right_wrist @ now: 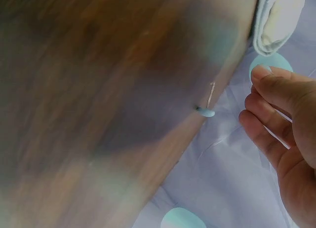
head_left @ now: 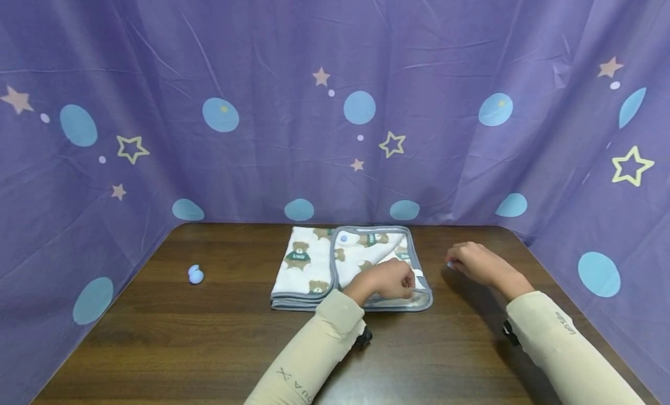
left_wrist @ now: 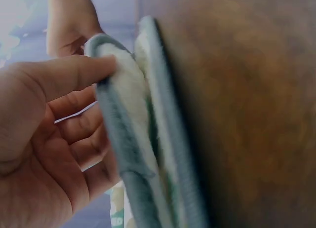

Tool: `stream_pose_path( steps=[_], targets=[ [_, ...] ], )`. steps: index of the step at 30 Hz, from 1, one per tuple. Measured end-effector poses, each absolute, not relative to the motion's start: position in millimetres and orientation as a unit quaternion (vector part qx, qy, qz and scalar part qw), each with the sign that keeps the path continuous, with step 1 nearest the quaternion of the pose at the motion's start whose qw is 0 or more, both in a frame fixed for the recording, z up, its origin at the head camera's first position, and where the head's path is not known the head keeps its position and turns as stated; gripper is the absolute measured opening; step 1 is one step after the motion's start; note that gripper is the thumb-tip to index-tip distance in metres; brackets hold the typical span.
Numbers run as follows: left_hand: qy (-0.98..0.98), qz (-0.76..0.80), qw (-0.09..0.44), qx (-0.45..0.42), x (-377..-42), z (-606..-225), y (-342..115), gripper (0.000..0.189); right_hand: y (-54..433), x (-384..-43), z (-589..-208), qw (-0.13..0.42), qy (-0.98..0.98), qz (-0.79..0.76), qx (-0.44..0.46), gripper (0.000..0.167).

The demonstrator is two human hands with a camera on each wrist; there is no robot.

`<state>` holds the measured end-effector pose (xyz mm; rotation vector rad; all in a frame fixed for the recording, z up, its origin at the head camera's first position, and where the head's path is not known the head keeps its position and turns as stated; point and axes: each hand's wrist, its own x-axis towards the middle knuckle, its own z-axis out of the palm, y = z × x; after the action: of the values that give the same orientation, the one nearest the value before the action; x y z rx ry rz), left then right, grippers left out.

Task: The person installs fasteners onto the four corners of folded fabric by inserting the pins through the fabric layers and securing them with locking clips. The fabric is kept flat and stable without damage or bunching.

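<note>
A folded white blanket (head_left: 303,271) with teddy bears and grey-blue binding lies at the middle of the table. At its right front corner, my left hand (head_left: 389,279) pinches the bound edge. The left wrist view shows the thumb (left_wrist: 74,75) on the top layer, the other fingers behind it, and the lower layers (left_wrist: 173,139) separated from it. To the right of the blanket, my right hand (head_left: 476,262) hovers low with fingers loosely curled. A small light blue pin (right_wrist: 206,111) with a thin spike sits on the table, apart from those fingers in the right wrist view.
Two small light blue pieces (head_left: 196,274) lie on the left of the wooden table (head_left: 157,335). A blue button-like piece (head_left: 344,238) shows on the blanket's upper layer. Purple curtains (head_left: 335,178) enclose the table's back and sides.
</note>
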<state>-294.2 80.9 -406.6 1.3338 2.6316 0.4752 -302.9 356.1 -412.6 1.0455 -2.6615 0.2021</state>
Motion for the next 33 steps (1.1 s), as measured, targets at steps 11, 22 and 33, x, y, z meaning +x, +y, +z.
stream_pose_path(
  steps=[11, 22, 33],
  targets=[
    [0.861, 0.337, 0.033, 0.38, -315.9, -393.9, 51.9, 0.012, 339.8, -303.8, -404.9, 0.165, -0.909, 0.102, 0.369, 0.017],
    [0.861, 0.415, 0.013, 0.294, -327.4, -386.9, 24.6, 0.03, 311.4, -300.8, -392.9, 0.194, -0.895, 0.165, 0.366, 0.016],
    [0.867, 0.417, -0.008, 0.275, -333.2, -389.4, 18.7, 0.028, 278.9, -301.6, -386.0, 0.206, -0.88, 0.222, 0.366, 0.019]
  ],
)
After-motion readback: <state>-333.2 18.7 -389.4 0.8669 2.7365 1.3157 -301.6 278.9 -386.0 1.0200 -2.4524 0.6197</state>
